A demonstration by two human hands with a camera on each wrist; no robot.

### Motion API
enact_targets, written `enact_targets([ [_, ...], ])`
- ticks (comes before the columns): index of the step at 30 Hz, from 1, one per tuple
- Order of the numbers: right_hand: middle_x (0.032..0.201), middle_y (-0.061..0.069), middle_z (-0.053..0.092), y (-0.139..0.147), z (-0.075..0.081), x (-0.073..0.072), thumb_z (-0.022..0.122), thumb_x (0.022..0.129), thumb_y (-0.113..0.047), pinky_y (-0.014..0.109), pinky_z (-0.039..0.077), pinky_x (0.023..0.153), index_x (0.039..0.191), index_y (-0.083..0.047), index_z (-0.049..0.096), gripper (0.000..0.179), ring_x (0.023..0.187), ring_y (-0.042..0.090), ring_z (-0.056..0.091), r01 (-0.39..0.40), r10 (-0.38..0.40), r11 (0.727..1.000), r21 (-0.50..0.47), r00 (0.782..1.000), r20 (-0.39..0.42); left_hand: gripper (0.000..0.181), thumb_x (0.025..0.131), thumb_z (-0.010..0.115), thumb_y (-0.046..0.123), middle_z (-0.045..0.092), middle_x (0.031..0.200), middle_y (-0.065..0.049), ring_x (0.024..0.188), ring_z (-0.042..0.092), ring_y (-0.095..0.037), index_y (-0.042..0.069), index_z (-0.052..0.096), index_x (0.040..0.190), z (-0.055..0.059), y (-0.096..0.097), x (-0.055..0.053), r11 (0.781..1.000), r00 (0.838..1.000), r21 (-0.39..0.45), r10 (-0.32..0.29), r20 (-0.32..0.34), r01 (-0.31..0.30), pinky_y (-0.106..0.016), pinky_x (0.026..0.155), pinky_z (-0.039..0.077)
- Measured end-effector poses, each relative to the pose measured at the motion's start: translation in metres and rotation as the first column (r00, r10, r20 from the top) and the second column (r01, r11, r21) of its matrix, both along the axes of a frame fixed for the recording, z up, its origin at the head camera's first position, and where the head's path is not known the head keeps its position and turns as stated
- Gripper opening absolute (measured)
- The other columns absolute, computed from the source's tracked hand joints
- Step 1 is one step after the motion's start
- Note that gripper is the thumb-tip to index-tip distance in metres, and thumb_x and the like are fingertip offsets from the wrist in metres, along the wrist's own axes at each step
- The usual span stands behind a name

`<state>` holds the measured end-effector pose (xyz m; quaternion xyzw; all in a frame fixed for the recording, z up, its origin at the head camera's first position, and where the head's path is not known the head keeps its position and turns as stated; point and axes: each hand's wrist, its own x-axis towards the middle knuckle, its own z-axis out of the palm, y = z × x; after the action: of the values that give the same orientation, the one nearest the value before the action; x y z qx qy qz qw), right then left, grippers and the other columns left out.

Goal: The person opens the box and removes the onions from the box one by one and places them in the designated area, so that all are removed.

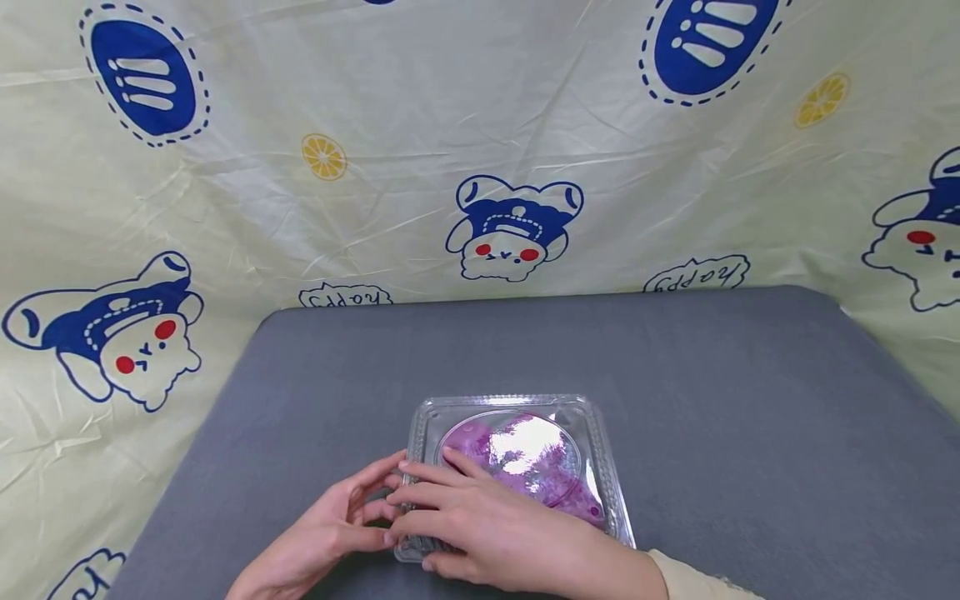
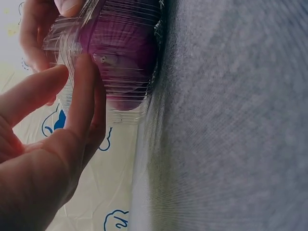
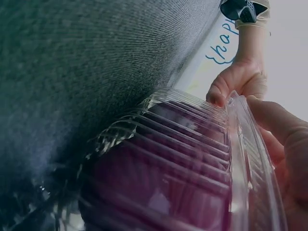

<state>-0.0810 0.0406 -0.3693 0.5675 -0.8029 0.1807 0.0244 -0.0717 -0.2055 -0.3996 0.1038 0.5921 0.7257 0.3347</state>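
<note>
A clear plastic clamshell box [image 1: 617, 500] with ribbed walls and a closed-looking lid sits at the near middle of the table. Inside lies a purple, translucent item [image 1: 581, 500], its kind unclear under the glare on the lid. My left hand [image 1: 322, 525] is at the box's left edge; in the left wrist view its thumb and fingers pinch the rim from both sides. Across the front left of the lid lies my right hand [image 1: 495, 525], fingers fairly straight, fingertips by the left rim. The right wrist view shows its thumb [image 3: 274, 115] touching the rim near a corner.
The box stands on a grey cloth-covered table [image 1: 712, 400]. Behind and beside the table hangs a pale printed sheet [image 1: 405, 208] with cartoon figures and orange slices. A cream sleeve [image 1: 690, 575] covers the right forearm.
</note>
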Motion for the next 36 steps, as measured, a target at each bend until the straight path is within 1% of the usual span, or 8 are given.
enact_targets([
  [6,0.127,-0.011,0.055,-0.006,-0.001,0.0,0.071,0.09,-0.025,0.055,0.028,0.113,0.114,-0.026,0.065,0.024,0.14,0.011,0.031,-0.011,0.01,0.999,-0.033,0.999,-0.033,0.091,0.089,0.064,-0.004,0.025,0.154,-0.017,0.121,0.053,-0.027,0.011,0.007,0.157,0.002,0.001,0.0,1.0,0.992,0.023,-0.008,0.126,0.005,-0.036,0.097,0.049],
  [9,0.119,-0.013,0.056,-0.009,-0.001,-0.002,0.071,0.091,-0.026,0.054,0.027,0.114,0.106,-0.026,0.065,0.016,0.135,0.009,0.036,-0.009,0.008,0.999,-0.043,1.0,-0.017,0.093,0.088,0.064,-0.004,0.013,0.157,-0.016,0.122,0.052,-0.029,0.013,0.006,0.158,0.002,0.002,-0.001,0.999,0.988,0.029,-0.02,0.152,0.016,-0.038,0.098,0.049],
  [11,0.115,-0.013,0.056,-0.011,-0.001,-0.003,0.069,0.092,-0.027,0.054,0.025,0.114,0.106,-0.026,0.066,0.015,0.133,0.009,0.039,-0.008,0.008,0.999,-0.042,1.0,-0.006,0.093,0.089,0.065,-0.002,0.007,0.158,-0.015,0.123,0.051,-0.029,0.015,0.004,0.158,0.002,0.002,-0.001,0.999,0.987,0.033,-0.034,0.16,0.029,-0.038,0.098,0.049],
  [15,0.114,-0.012,0.055,-0.014,-0.002,-0.005,0.07,0.092,-0.034,0.054,0.023,0.115,0.109,-0.026,0.066,0.019,0.13,0.009,0.04,-0.016,0.017,1.0,-0.02,1.0,0.025,0.095,0.09,0.064,0.0,0.004,0.159,-0.014,0.126,0.049,-0.029,0.017,0.001,0.158,0.002,0.002,0.0,0.997,0.986,0.042,-0.071,0.15,0.065,-0.039,0.097,0.049],
  [18,0.114,-0.013,0.055,-0.014,-0.003,-0.005,0.074,0.089,-0.037,0.055,0.023,0.115,0.105,-0.027,0.065,0.021,0.13,0.01,0.04,-0.015,0.015,1.0,-0.009,0.999,0.034,0.097,0.089,0.064,-0.001,0.003,0.158,-0.015,0.127,0.048,-0.029,0.018,-0.002,0.158,0.001,0.002,0.0,0.996,0.987,0.045,-0.089,0.136,0.084,-0.037,0.096,0.05],
  [25,0.11,-0.013,0.054,-0.017,-0.003,-0.004,0.08,0.082,-0.026,0.057,0.024,0.114,0.096,-0.027,0.063,0.022,0.128,0.01,0.041,0.009,-0.008,1.0,-0.023,1.0,0.024,0.101,0.086,0.065,-0.001,0.0,0.159,-0.016,0.125,0.048,-0.029,0.019,-0.004,0.157,0.001,0.005,0.001,0.997,0.986,0.022,-0.07,0.154,0.068,-0.034,0.093,0.049],
  [31,0.108,-0.013,0.053,-0.017,-0.004,-0.003,0.075,0.084,-0.022,0.057,0.025,0.113,0.095,-0.027,0.063,0.018,0.124,0.007,0.04,0.008,-0.007,0.999,-0.041,0.999,0.036,0.101,0.087,0.065,0.0,-0.006,0.16,-0.016,0.128,0.045,-0.028,0.018,-0.006,0.157,0.002,0.005,0.001,0.997,0.988,0.008,-0.076,0.138,0.076,-0.037,0.099,0.048],
  [36,0.109,-0.013,0.055,-0.016,-0.004,-0.003,0.073,0.086,-0.022,0.057,0.024,0.113,0.096,-0.027,0.065,0.013,0.125,0.008,0.041,0.004,-0.003,0.999,-0.049,1.0,0.029,0.099,0.088,0.065,0.001,-0.003,0.159,-0.017,0.129,0.045,-0.028,0.019,-0.004,0.157,0.001,0.005,0.001,0.997,0.988,0.006,-0.083,0.13,0.083,-0.039,0.1,0.047],
])
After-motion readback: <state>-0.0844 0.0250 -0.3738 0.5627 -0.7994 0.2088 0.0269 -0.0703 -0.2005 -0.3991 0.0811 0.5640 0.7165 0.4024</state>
